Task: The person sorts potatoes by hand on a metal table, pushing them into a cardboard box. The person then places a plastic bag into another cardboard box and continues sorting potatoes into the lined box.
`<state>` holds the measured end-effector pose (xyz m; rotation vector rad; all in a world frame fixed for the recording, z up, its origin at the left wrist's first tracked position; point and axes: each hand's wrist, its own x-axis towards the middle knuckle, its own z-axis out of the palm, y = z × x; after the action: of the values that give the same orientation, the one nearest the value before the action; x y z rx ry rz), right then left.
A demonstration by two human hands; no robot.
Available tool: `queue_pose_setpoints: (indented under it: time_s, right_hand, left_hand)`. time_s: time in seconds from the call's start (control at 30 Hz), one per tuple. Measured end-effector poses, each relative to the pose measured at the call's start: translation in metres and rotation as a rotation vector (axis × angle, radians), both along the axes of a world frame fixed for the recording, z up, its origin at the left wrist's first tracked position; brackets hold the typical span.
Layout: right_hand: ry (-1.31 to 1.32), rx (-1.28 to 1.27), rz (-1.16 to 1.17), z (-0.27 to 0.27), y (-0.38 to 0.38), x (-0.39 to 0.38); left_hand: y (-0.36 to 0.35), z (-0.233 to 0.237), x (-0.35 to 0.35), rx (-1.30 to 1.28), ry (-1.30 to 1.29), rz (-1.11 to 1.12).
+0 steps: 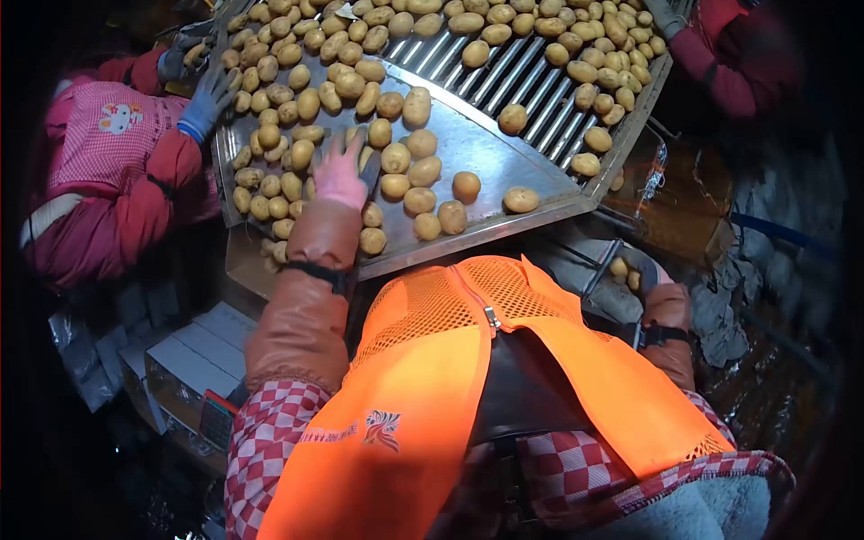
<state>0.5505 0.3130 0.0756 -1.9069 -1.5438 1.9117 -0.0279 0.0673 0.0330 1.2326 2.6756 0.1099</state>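
Steel table (490,153) bears oval tan potatoes (417,106); left hand (342,175) spread, right hand (644,270), grip unclear.

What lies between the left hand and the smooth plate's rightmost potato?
Head view: several other potatoes lie on the plate between the left hand and the rightmost potato.

No word is reading clearly. A short row of small reddish characters (327,435), apparently Chinese, is running across the orange vest (396,382), sitting beside a printed emblem (382,430). On a co-worker's pink checked apron (90,155), small marks (162,119) are appearing next to a rabbit-like cartoon print (120,117), too tiny for reading.
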Motion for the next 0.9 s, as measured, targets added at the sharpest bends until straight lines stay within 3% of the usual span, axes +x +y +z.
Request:
queue_pose_setpoints:
  time_s: [0.1, 0.13, 0.17, 0.2, 0.23, 0.27, 0.3, 0.37, 0.43, 0.5, 0.6, 0.7, 0.83, 0.9]
  right_hand:
    - [-0.251, 0.185, 0.111, -0.056, 0.026, 0.073]
    - [-0.273, 0.345, 0.190, -0.058, 0.032, 0.058]
    - [-0.311, 0.511, 0.263, -0.061, 0.038, 0.045]
    - [0.002, 0.262, -0.017, -0.041, 0.029, -0.005]
    - [0.069, 0.457, 0.205, -0.046, 0.030, -0.040]
    - [0.104, 0.231, 0.057, -0.004, 0.013, -0.109]
    - [0.178, 0.348, 0.146, -0.038, 0.015, -0.125]
    - [0.229, 0.253, 0.276, -0.011, 0.002, -0.204]
    - [0.262, 0.168, 0.434, -0.003, -0.006, -0.265]
    - [0.376, 0.178, 0.630, -0.004, -0.012, -0.313]
    - [0.409, 0.145, 0.842, 0.003, -0.022, -0.368]
    - [0.425, 0.103, 0.944, 0.002, -0.033, -0.402]
    - [0.637, 0.225, 1.098, -0.031, -0.039, -0.427]
    - [0.579, 0.267, 1.169, -0.037, -0.049, -0.434]
  left_hand:
    - [-0.035, 0.010, 0.032, 0.024, 0.007, 0.012]
    - [-0.057, -0.011, 0.031, 0.127, 0.000, 0.043]
    - [-0.064, -0.003, 0.037, 0.073, -0.081, 0.154]
    - [-0.070, 0.010, 0.043, 0.022, -0.159, 0.271]
    - [-0.072, 0.023, 0.047, -0.025, -0.237, 0.396]
    - [-0.065, 0.040, 0.052, -0.122, -0.245, 0.548]
    - [-0.064, 0.034, 0.057, -0.082, -0.131, 0.499]
    - [-0.064, 0.012, 0.066, -0.019, 0.088, 0.405]
    - [-0.035, 0.028, 0.080, 0.059, -0.023, 0.168]
    - [-0.026, 0.014, 0.087, 0.116, 0.100, -0.101]
    - [-0.056, -0.004, 0.067, 0.194, 0.087, 0.039]
    - [-0.097, -0.008, 0.063, 0.100, 0.133, 0.184]
    - [-0.115, -0.002, 0.066, 0.104, 0.130, 0.545]
    - [-0.135, -0.011, 0.067, 0.053, 0.142, 0.746]
